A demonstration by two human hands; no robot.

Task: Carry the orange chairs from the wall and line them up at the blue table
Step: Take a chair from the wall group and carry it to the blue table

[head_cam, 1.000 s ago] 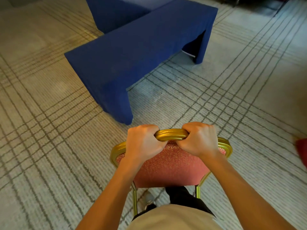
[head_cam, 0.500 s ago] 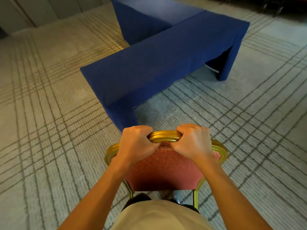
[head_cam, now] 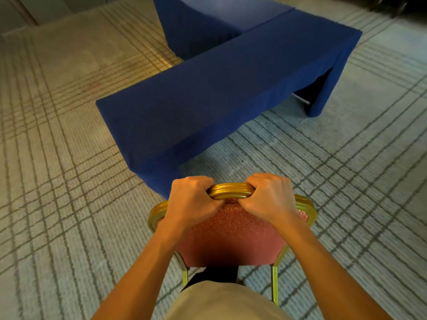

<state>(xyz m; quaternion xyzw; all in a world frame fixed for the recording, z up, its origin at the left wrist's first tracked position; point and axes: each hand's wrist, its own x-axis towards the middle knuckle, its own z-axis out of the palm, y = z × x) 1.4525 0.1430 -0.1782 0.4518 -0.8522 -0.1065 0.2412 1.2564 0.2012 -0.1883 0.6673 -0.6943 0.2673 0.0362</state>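
Observation:
An orange chair (head_cam: 231,236) with a gold frame and patterned red-orange backrest is right in front of me, seen from behind and above. My left hand (head_cam: 191,200) and my right hand (head_cam: 269,198) both grip the gold top rail of its backrest, side by side. The chair's seat and front legs are hidden under the backrest. The blue table (head_cam: 219,88), draped in blue cloth to the floor, stretches from just ahead of the chair's left side away to the upper right. Its near corner almost meets the chair's top rail.
A second blue-draped table (head_cam: 208,21) joins the first at the back. Striped beige carpet (head_cam: 57,181) covers the floor all around. A wall base shows at the top left. My legs and light shirt are at the bottom edge.
The blue table has come closer and shifted right in view as I walked the chair toward it. Both hands keep the same grip on the top rail.

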